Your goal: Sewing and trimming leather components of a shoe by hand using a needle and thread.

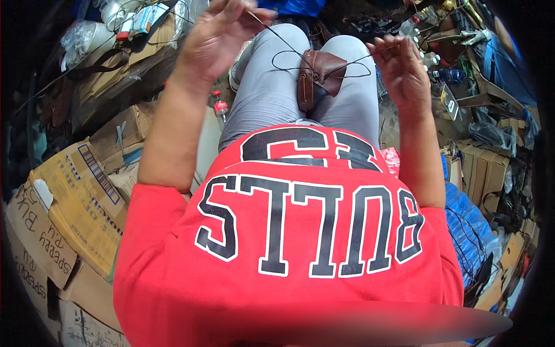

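Between my knees sits a brown leather shoe (328, 74), or a shoe-like leather piece, with light stitching along one edge. A thin dark cord (282, 39) runs from it, with loose loops on both sides. My left hand (218, 40) is raised at the upper left, its fingers closed on one length of the cord. On the other side my right hand (404, 72) is raised too, with fingers pinched around the cord's other length. Both hands are apart from the leather. The fingertips of the left hand are partly cut off by the top edge.
Cardboard boxes (75, 196) are stacked at the left. A small bottle with a red cap (219, 106) stands beside my left leg. A cluttered wooden bench (110, 104) is at the upper left. Blue plastic wrapping (471, 231) and more cartons (483, 173) lie at the right.
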Demonstrator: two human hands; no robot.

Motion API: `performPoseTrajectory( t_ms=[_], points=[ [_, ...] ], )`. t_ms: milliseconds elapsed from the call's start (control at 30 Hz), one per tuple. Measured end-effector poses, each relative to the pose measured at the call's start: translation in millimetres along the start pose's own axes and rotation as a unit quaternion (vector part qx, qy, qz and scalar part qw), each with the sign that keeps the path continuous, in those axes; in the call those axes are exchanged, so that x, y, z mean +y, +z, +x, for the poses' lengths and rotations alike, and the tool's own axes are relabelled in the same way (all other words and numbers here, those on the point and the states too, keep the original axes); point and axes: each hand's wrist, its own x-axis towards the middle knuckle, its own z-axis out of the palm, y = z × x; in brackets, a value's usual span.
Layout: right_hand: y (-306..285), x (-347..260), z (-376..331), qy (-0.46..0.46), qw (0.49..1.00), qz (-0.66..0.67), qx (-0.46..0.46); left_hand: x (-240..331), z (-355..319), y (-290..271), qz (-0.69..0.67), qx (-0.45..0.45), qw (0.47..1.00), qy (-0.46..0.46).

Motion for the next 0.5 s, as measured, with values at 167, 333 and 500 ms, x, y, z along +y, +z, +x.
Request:
performPoseTrajectory(
  t_ms=[167,333,500],
  points=[
    [-24.7,-12.8,-7.4,0.094,0.988,0.036,-0.113,-3.2,-5.5,-47.3,-0.074,-0.063,0.993,-0.062],
    [-93.3,-104.0,-60.5,-0.091,0.864,-0.319,0.378,117.7,-60.7,-173.2,0.186,0.187,0.954,0.145],
    [-137.3,-116.4,-85.2,-0.069,0.827,-0.452,0.326,96.4,-36.7,-156.0,0.187,0.278,0.908,0.250]
  ],
)
